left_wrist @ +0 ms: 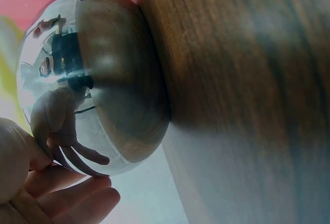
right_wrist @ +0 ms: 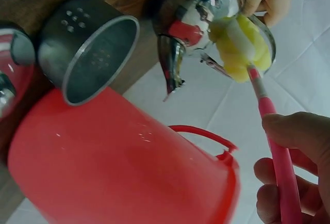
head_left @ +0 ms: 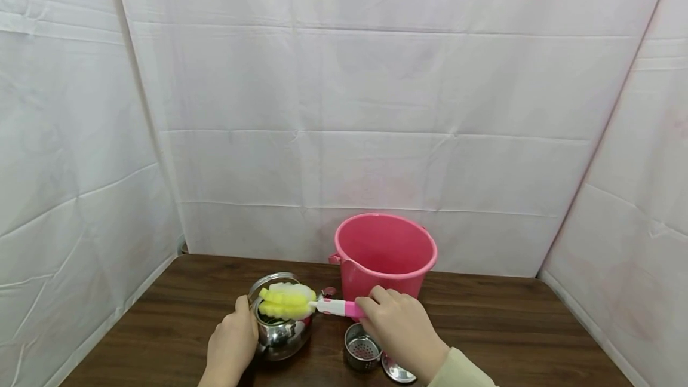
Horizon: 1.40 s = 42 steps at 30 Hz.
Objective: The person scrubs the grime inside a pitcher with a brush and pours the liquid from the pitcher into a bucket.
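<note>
A shiny steel teapot (head_left: 280, 339) stands on the table with its round mouth uncovered. My left hand (head_left: 232, 339) holds it at the upper left side, thumb and fingers at the rim in the left wrist view (left_wrist: 67, 182). My right hand (head_left: 398, 321) grips the pink-and-white handle of a sponge brush (head_left: 334, 307). The brush's yellow and white sponge head (right_wrist: 242, 48) lies across the teapot's mouth, covering part of the opening. The teapot's spout (right_wrist: 170, 64) points toward the bucket side in the right wrist view.
A pink bucket (head_left: 357, 279) stands behind the right hand. Before it sits a small perforated steel strainer (head_left: 359, 360), with a round steel lid (head_left: 399, 370) beside it, partly under the right wrist. White sheeting (head_left: 376, 106) walls the brown wooden table (head_left: 500, 327).
</note>
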{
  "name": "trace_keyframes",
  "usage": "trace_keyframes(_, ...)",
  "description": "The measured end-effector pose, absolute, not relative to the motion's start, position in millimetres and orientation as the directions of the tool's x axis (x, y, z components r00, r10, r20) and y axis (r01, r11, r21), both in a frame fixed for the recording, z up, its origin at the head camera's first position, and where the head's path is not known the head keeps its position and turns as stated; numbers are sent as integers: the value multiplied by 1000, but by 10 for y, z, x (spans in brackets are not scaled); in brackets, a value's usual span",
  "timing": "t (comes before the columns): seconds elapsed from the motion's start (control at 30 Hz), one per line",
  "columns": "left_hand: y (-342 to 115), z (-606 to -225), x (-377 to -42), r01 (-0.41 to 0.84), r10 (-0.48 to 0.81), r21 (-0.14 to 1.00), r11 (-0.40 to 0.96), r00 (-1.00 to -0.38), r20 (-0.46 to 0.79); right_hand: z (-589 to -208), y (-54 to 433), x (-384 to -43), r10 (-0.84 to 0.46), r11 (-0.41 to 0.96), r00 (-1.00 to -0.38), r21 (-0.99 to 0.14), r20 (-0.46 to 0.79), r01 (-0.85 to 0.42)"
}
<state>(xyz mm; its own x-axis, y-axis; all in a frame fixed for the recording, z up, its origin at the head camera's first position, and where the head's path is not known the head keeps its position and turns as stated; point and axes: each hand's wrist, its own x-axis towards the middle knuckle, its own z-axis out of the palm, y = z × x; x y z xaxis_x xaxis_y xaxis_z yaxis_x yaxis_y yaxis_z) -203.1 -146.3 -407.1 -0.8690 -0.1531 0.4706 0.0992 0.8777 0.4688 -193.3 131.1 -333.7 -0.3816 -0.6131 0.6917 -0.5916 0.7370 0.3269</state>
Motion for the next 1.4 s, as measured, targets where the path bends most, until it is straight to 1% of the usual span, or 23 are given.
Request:
trace_keyframes(0.17,-1468,-4069,-2027,92,-163,469,879,-864,476,-3398,1347,-1893,-587,742,-384,284,713,-607)
trace_keyframes(0.4,-1469,-4068,-2035,88,-156,471,878,-877,455,-3448,1379,-1838,-555,747,-367,253,747,-614)
trace_keyframes(0.47,-1471,-4072,-2037,88,-156,471,878,-876,456,-3463,1399,-1818,-548,751,-383,237,744,-616)
trace_keyframes(0.6,-1475,-4080,-2038,93,-154,471,877,-874,460,-3491,1453,-1765,-532,768,-445,189,720,-612)
trace_keyframes(0.67,-1475,-4081,-2038,96,-151,472,876,-876,458,-3504,1483,-1741,-524,774,-462,175,715,-608)
trace_keyframes(0.73,-1474,-4079,-2036,97,-148,473,876,-878,454,-3519,1515,-1728,-520,773,-453,173,724,-611)
trace_keyframes(0.87,-1473,-4069,-2031,94,-147,476,874,-883,446,-3547,1579,-1716,-513,765,-396,196,761,-614)
trace_keyframes(0.93,-1474,-4063,-2026,94,-150,478,873,-881,448,-3560,1611,-1712,-512,763,-386,201,767,-614)
trace_keyframes(1.17,-1471,-4064,-2034,104,-141,476,873,-882,450,-3586,1703,-1677,-515,764,-398,195,759,-616)
trace_keyframes(1.3,-1467,-4069,-2039,112,-136,477,872,-880,455,-3601,1748,-1648,-500,773,-415,174,760,-610)
trace_keyframes(1.4,-1465,-4073,-2041,120,-134,478,870,-876,463,-3621,1787,-1637,-487,780,-417,168,767,-602)
